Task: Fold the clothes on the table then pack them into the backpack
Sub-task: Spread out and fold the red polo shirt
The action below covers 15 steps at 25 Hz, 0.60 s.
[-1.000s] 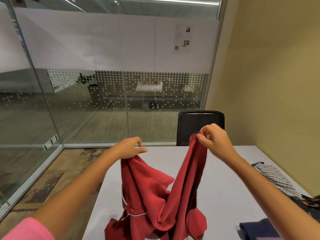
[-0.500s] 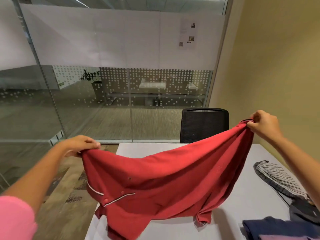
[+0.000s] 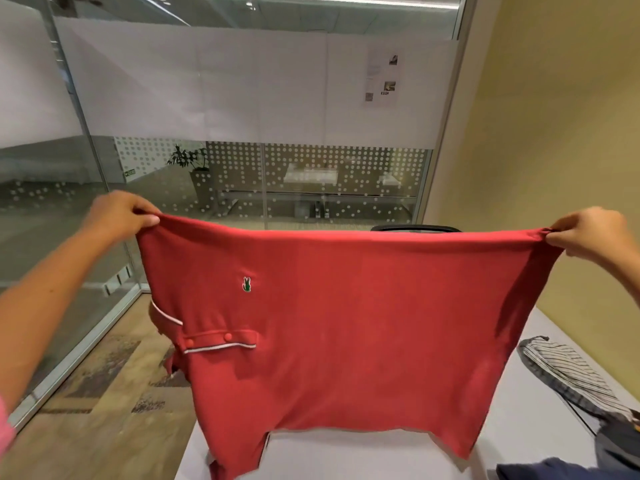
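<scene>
Both hands, left hand (image 3: pixel 117 216) and right hand (image 3: pixel 592 233), fingers clamped on the red polo shirt (image 3: pixel 332 327), have now pulled it taut above the desk (image 3: pixel 346 455); ready to lay flat for folding.

A red short-sleeved cotton polo shirt (image 3: pixel 346 323) with white-piped collar, two red buttons and a small green chest emblem hangs spread wide and sideways, its top edge stretched taut between the fingers (image 3: pixel 147 220) at one end and the fingers (image 3: pixel 561 240) at the other. Its collar sits below the first fingers, and its lower edge drapes down toward the white table (image 3: pixel 346 455).
</scene>
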{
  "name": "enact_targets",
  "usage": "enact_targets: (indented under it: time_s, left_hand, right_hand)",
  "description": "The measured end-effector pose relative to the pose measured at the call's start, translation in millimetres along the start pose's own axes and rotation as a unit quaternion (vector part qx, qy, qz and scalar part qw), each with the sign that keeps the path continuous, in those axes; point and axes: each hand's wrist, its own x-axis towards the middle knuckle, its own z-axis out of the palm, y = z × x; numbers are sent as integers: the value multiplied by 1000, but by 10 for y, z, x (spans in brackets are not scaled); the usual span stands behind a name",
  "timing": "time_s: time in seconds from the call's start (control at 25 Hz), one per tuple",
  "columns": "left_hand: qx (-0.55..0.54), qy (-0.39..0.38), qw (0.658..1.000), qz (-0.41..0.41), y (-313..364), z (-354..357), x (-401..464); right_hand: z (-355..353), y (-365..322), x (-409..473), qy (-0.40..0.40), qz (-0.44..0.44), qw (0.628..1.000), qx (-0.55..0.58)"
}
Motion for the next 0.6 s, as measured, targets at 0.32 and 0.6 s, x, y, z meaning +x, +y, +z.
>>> enact_targets:
  time_s: [0.32, 0.6]
  left_hand:
    - [31, 59, 998, -13, 510, 11, 649]
    - [-422, -77, 862, -271, 866, 957, 1264]
  right_hand:
    - [-67, -70, 755, -21, 116, 948, 297]
    - [829, -540, 1233, -72, 207, 837, 501]
